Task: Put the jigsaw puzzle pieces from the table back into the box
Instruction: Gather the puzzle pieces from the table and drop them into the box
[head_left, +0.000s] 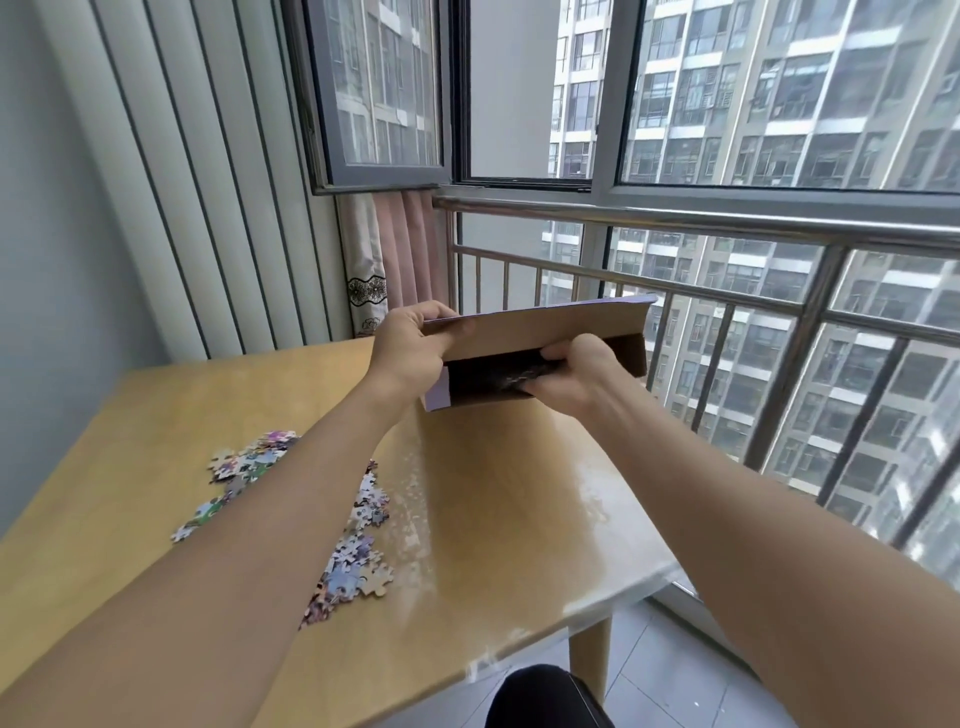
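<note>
A flat purple cardboard box (524, 332) with a brown inside is held up in the air above the far side of the wooden table (509, 499). Its flap is raised and its open mouth faces me. My left hand (410, 348) grips the box's left end, thumb on the flap. My right hand (571, 369) curls its fingers into the dark opening at the lower edge. Loose jigsaw pieces lie on the table in two patches, one at the left (244, 467) and one nearer the middle (358, 551), partly hidden by my left forearm.
A steel railing (727, 312) and large windows stand just beyond the table on the right. A pink curtain (395, 260) hangs at the back corner. The table's right edge drops to a tiled floor, where a dark knee (545, 696) shows.
</note>
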